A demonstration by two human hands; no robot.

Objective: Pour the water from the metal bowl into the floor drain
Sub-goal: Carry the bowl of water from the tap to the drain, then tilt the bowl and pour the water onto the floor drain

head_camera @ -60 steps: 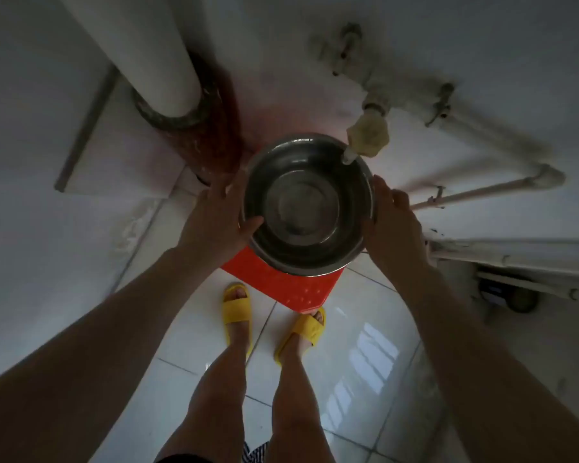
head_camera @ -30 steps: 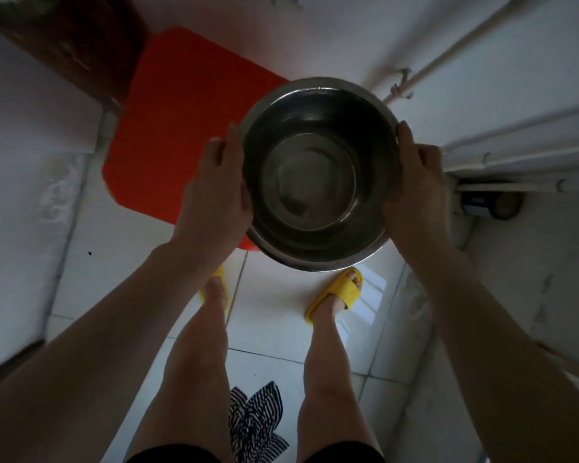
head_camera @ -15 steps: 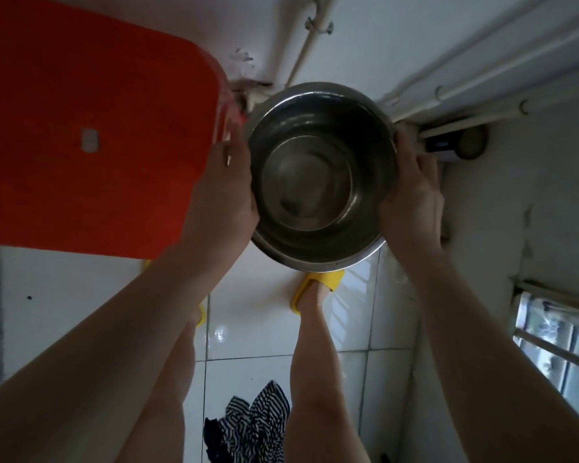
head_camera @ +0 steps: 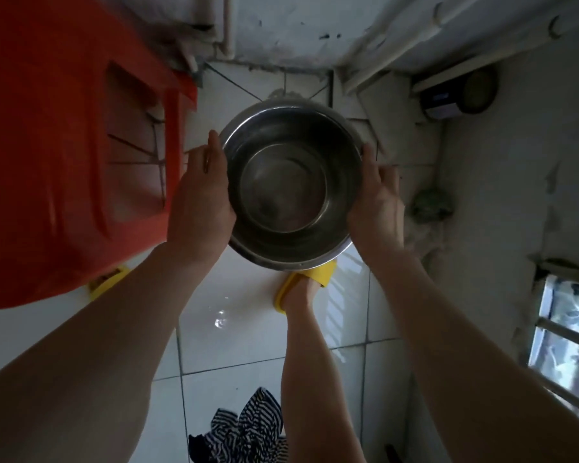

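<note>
The metal bowl (head_camera: 290, 185) hangs level in the air, the left hand (head_camera: 201, 195) and right hand (head_camera: 376, 202) clasping opposite sides of its rim, presumably so the shallow water inside stays put. Left of the bowl stands a red plastic stool (head_camera: 64, 145). Just beyond the bowl's far rim the floor tiles (head_camera: 264, 329) slope to a corner, likely the drain, mostly hidden.

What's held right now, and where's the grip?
The metal bowl, in both hands: left hand on its left rim and side, right hand on its right rim and side. It sits roughly level above the tiled floor.
</note>
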